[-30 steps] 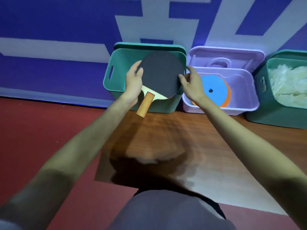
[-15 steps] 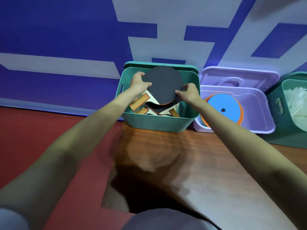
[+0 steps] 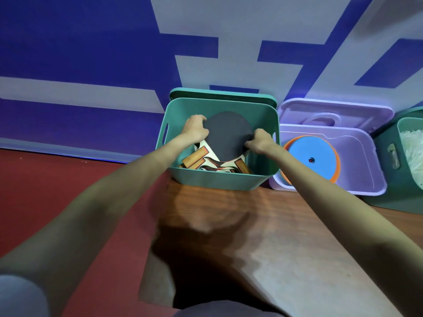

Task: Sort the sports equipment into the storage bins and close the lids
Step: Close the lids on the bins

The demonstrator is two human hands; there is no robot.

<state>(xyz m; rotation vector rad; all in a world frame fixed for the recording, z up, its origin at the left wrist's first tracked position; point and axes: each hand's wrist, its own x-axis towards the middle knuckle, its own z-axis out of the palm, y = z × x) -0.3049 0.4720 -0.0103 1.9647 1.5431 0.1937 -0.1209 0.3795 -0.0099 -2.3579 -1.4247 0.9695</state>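
A black-faced table tennis paddle (image 3: 229,133) lies inside the teal bin (image 3: 219,179), on top of several other paddles with orange handles (image 3: 194,157). My left hand (image 3: 195,130) grips the paddle's left edge and my right hand (image 3: 259,141) grips its right edge, both down inside the bin. The bin's teal lid (image 3: 222,93) stands behind it against the wall.
A lilac bin (image 3: 357,186) to the right holds blue and orange discs (image 3: 313,156); its lid (image 3: 334,113) leans behind. A dark green bin (image 3: 389,179) with white material (image 3: 412,152) sits at far right. The bins rest on a wooden board (image 3: 263,236) over red floor, against a blue and white wall.
Both hands have lowered the black paddle from above the teal bin's rim down into the bin onto the other paddles. The camera has moved closer.
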